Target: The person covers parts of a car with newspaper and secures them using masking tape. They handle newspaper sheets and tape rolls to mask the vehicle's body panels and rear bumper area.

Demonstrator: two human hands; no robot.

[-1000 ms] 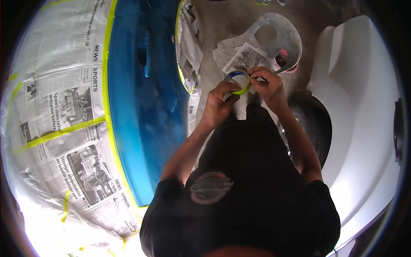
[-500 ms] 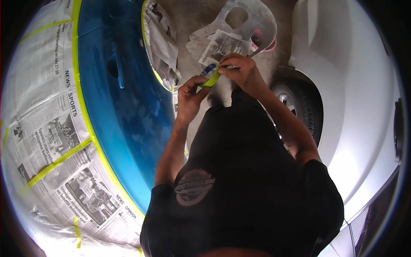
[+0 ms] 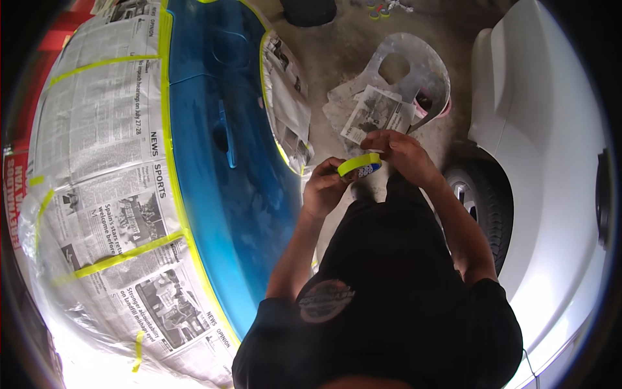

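Note:
My left hand (image 3: 325,188) grips a roll of yellow-green masking tape (image 3: 356,163) by its left side, thumb and fingers closed around the rim. The roll is tilted, and a blue and white inner core shows. At its other end, my right hand (image 3: 407,157) has its fingers bent and pinched against the tape's edge. Whether a loose tape end lies between those fingertips is too small to make out. Left of my hands is a blue car panel (image 3: 207,152) with a door handle (image 3: 227,133), bordered by the same bright tape.
Taped newspaper (image 3: 110,162) covers the car beyond the blue panel; more paper (image 3: 285,97) fills its wheel arch. A white car (image 3: 551,162) with a tyre (image 3: 487,201) stands on the right. Ahead lie a grey cut-out sheet (image 3: 424,61), newspaper (image 3: 379,117), and a black container (image 3: 310,10).
The tape roll has turned from nearly upright to lying more level. The view has shifted, so the hands and cars sit lower and further right, and more floor shows ahead.

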